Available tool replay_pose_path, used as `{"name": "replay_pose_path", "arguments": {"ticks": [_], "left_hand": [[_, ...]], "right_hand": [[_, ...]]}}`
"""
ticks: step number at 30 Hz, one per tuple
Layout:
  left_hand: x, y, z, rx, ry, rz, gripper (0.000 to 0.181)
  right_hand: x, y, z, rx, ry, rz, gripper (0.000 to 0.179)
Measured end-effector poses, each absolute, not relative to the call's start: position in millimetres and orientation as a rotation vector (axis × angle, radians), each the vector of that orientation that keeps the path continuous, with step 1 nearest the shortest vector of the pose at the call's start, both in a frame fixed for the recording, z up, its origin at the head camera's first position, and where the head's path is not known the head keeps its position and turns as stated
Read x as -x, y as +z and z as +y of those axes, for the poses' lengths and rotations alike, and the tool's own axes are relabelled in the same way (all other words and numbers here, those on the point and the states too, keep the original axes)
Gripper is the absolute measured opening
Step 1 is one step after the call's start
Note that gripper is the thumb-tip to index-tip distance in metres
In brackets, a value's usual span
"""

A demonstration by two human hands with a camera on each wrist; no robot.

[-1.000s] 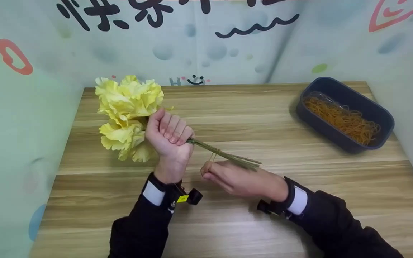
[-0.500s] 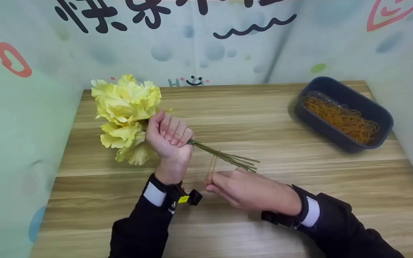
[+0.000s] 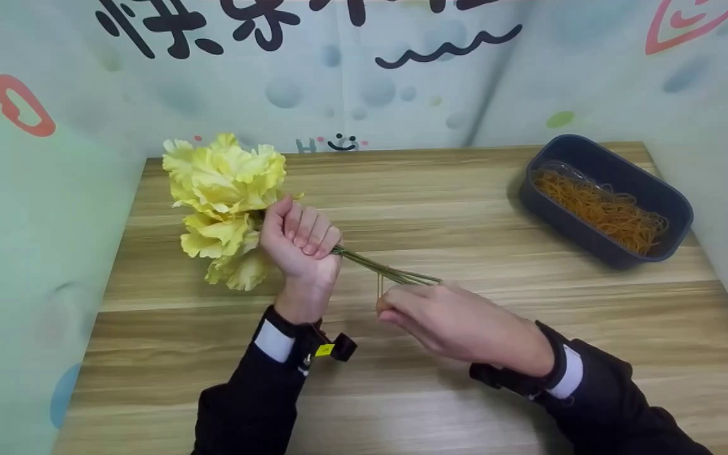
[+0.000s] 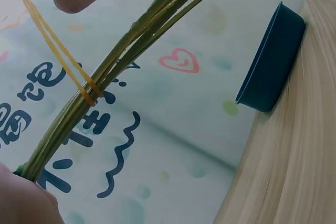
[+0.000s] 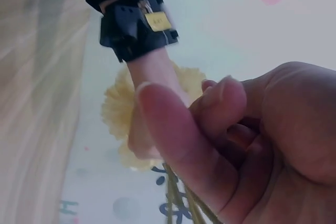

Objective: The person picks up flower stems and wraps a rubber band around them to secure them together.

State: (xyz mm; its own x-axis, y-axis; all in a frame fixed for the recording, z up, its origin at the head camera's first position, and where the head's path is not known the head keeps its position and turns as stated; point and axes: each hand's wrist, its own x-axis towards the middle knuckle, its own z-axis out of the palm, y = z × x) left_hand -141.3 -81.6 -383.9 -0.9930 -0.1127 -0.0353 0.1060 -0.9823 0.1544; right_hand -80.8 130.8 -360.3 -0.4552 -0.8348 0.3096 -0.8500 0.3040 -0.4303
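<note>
My left hand [image 3: 301, 253] grips a bunch of yellow flowers [image 3: 225, 183] by the stems, just below the blooms. The green stems [image 4: 79, 98] stick out of the fist toward the right. Around them loops a rubber band [image 4: 58, 45], stretched taut away from the stems. Its far end is pinched between the thumb and fingers of my right hand [image 3: 459, 322], which sits in front of the stem ends in the head view and hides part of them. In the right wrist view the curled fingers [image 5: 178, 129] show up close, but the band cannot be made out.
At the back right of the wooden table [image 3: 433, 196] stands a dark blue bin [image 3: 617, 256] with many loose rubber bands [image 3: 604, 208] inside. A printed backdrop [image 3: 313, 69] rises behind the table and along both sides.
My right hand drew toward me, stretching the rubber band, then shifted right and slightly back up beside the stem ends. The left hand keeps its grip on the flowers, almost still.
</note>
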Motion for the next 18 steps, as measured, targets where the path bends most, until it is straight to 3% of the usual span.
{"name": "replay_pose_path", "arguments": {"ticks": [18], "left_hand": [[140, -385, -76, -0.068, -3.108, -0.340, 0.062]], "right_hand": [[133, -364, 153, -1.289, 0.869, -2.422, 0.006]]}}
